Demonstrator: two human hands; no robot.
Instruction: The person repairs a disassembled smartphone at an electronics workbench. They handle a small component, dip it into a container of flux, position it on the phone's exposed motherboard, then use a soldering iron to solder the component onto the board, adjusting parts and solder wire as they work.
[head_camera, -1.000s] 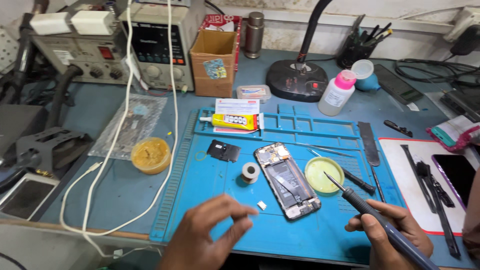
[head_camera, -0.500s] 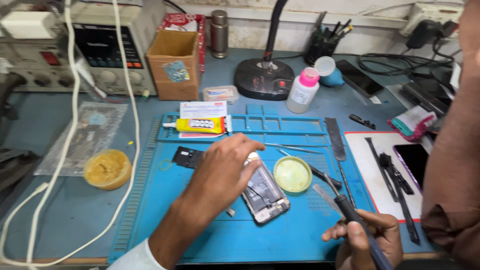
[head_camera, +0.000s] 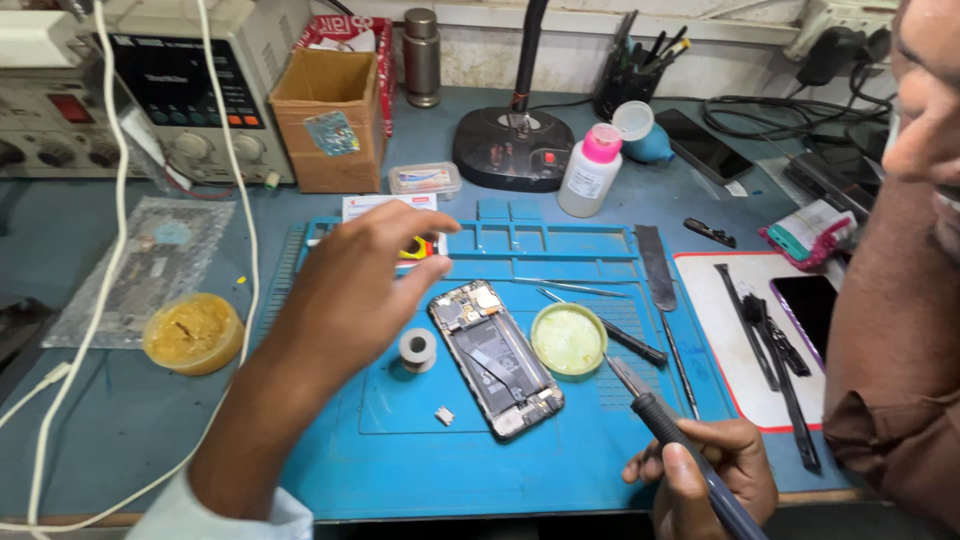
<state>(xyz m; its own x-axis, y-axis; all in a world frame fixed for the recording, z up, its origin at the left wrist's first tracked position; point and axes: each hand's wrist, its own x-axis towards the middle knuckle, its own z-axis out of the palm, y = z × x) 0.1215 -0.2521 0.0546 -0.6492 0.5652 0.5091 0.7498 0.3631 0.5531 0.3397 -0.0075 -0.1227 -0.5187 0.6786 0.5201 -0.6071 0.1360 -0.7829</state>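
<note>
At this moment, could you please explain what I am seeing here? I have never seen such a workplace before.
There is one view, from a camera worn on a person's head, looking down at a workbench. There is no machine arm, only bare hands. The left hand hovers open above the blue work mat, holding nothing I can see. The right hand grips a soldering iron. On the mat lie an opened phone, a small solder spool, a round green tin and tweezers. A yellow paste tub sits left of the mat. Another person's sleeve shows at the right.
</note>
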